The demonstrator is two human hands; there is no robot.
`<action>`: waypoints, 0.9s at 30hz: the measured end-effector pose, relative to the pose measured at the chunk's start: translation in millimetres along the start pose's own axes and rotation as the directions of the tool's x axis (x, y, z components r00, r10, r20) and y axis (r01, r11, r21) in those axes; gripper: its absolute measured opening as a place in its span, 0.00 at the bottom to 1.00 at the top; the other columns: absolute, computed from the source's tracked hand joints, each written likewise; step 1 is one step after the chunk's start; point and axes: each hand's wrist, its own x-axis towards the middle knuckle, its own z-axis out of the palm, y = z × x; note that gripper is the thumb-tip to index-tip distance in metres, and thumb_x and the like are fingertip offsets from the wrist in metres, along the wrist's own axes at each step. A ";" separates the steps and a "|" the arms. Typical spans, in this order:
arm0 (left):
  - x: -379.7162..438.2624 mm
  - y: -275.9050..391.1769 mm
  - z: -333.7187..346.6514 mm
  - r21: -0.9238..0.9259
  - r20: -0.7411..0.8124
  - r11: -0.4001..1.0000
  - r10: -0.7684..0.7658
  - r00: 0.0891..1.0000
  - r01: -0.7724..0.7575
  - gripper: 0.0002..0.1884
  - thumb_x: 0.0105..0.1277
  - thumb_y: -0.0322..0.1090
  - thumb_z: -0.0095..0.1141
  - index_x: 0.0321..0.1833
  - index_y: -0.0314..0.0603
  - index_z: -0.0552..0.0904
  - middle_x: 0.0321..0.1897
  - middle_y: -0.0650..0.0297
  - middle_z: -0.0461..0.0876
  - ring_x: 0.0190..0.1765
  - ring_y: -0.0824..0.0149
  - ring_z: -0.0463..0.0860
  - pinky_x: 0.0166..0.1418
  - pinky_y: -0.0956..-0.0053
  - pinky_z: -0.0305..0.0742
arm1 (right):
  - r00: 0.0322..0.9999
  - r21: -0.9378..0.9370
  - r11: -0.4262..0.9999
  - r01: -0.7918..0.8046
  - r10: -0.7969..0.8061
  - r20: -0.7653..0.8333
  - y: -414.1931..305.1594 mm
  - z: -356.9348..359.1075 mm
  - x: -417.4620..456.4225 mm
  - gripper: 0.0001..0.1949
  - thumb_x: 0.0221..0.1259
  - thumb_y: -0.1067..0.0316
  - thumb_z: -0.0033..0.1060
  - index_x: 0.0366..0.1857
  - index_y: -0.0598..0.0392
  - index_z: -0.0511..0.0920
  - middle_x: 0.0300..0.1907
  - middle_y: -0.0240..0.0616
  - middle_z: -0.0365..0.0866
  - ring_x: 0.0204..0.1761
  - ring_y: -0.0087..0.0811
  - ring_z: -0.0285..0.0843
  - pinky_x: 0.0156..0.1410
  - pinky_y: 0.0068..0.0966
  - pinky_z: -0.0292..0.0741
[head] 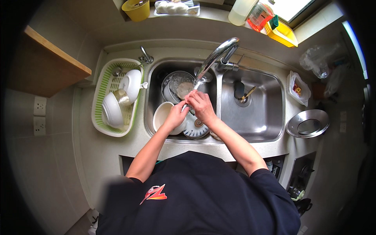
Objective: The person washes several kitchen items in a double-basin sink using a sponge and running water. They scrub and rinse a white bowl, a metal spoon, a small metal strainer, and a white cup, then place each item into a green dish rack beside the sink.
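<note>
Over the left basin (152, 88) of a steel double sink, my left hand (175, 115) pinches the lower handle of a shiny metal utensil (201, 83), a large spoon or ladle. My right hand (202, 106) closes around the same handle a little higher. The utensil's rounded end lies beneath the spout of the chrome faucet (216, 54). Below my hands, a cream bowl (161, 115) and a plate with a blue pattern (194, 129) rest in the basin. Farther back is a round basin-like vessel (171, 77) with dishes and cloudy water inside.
A green and white drying basket (98, 97) with white bowls (112, 110) stands left. In the right basin (252, 117), a dark item and a brush lie by the drain. A metal lid (318, 119) and a scrap-filled bag (302, 83) sit right. Bottles (239, 14) line the sill.
</note>
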 end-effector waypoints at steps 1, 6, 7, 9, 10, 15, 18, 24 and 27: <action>-1.9 1.1 -1.9 -0.026 0.029 0.997 -0.070 0.997 0.071 0.13 0.68 0.33 0.54 0.54 0.42 0.80 0.16 0.72 0.72 0.17 0.78 0.69 0.21 0.78 0.63 | 1.000 -0.041 0.999 0.014 -0.015 -0.008 3.0 -2.5 4.2 0.12 0.47 0.74 0.57 0.38 0.52 0.76 0.45 0.36 0.77 0.52 0.36 0.74 0.48 0.32 0.67; -20.8 10.4 -9.7 -0.083 0.132 0.959 -0.258 0.957 0.270 0.15 0.68 0.34 0.56 0.56 0.40 0.79 0.23 0.60 0.77 0.26 0.71 0.75 0.33 0.73 0.70 | 0.996 -0.151 0.985 -0.077 0.071 -0.048 40.7 -4.1 23.0 0.12 0.46 0.73 0.59 0.38 0.51 0.76 0.40 0.33 0.76 0.48 0.36 0.73 0.48 0.33 0.66; -24.2 12.3 -9.4 -0.083 0.132 0.960 -0.254 0.958 0.266 0.15 0.67 0.34 0.56 0.55 0.39 0.80 0.26 0.53 0.81 0.28 0.65 0.79 0.38 0.69 0.74 | 0.994 -0.173 0.980 -0.100 0.091 -0.056 47.8 -3.7 23.9 0.12 0.44 0.73 0.61 0.37 0.50 0.77 0.39 0.32 0.77 0.46 0.36 0.73 0.48 0.33 0.66; -31.6 18.3 -12.4 -0.028 0.122 0.969 -0.241 0.963 0.246 0.15 0.67 0.33 0.56 0.55 0.39 0.80 0.27 0.53 0.82 0.29 0.65 0.79 0.38 0.69 0.74 | 0.976 -0.172 0.962 -0.214 0.206 -0.064 64.7 -5.0 25.0 0.10 0.44 0.69 0.62 0.34 0.48 0.79 0.35 0.30 0.79 0.45 0.37 0.72 0.48 0.34 0.66; -33.5 23.7 -14.4 0.003 0.123 0.973 -0.229 0.966 0.231 0.15 0.67 0.33 0.56 0.55 0.39 0.79 0.27 0.53 0.82 0.29 0.64 0.79 0.39 0.70 0.74 | 0.945 -0.140 0.937 -0.319 0.303 -0.126 80.5 -2.4 21.1 0.08 0.45 0.68 0.65 0.32 0.49 0.80 0.34 0.32 0.81 0.43 0.40 0.74 0.47 0.35 0.69; -40.2 14.3 -22.3 0.016 0.144 0.984 -0.176 0.974 0.176 0.15 0.68 0.33 0.56 0.56 0.39 0.80 0.28 0.66 0.78 0.31 0.77 0.71 0.37 0.78 0.69 | 0.795 0.157 0.801 -0.577 0.595 -0.114 114.0 -9.9 16.7 0.06 0.61 0.68 0.58 0.38 0.56 0.80 0.34 0.37 0.85 0.38 0.35 0.82 0.42 0.34 0.79; -40.4 -5.3 -17.0 -0.016 0.125 0.983 -0.177 0.976 0.181 0.15 0.69 0.32 0.56 0.57 0.39 0.80 0.34 0.63 0.82 0.36 0.76 0.75 0.44 0.78 0.72 | 0.818 0.460 0.732 -0.502 0.575 -0.023 82.5 -13.3 26.9 0.11 0.71 0.64 0.52 0.44 0.60 0.79 0.35 0.40 0.87 0.33 0.19 0.85 0.33 0.16 0.81; -39.3 -2.3 -19.8 -0.020 0.151 0.987 -0.155 0.976 0.159 0.15 0.69 0.31 0.55 0.58 0.38 0.79 0.36 0.62 0.83 0.38 0.76 0.76 0.46 0.78 0.73 | 0.998 0.133 0.990 -0.051 0.053 -0.015 50.0 -8.3 28.4 0.13 0.54 0.71 0.64 0.45 0.48 0.82 0.48 0.30 0.84 0.51 0.40 0.76 0.58 0.37 0.65; -47.7 12.0 -21.5 0.025 0.169 0.991 -0.132 0.977 0.129 0.16 0.68 0.30 0.55 0.58 0.38 0.79 0.36 0.61 0.83 0.37 0.75 0.76 0.45 0.77 0.73 | 0.986 0.112 0.985 -0.130 0.141 -0.095 79.9 9.6 35.7 0.05 0.53 0.67 0.65 0.32 0.51 0.84 0.36 0.36 0.84 0.41 0.41 0.79 0.48 0.35 0.74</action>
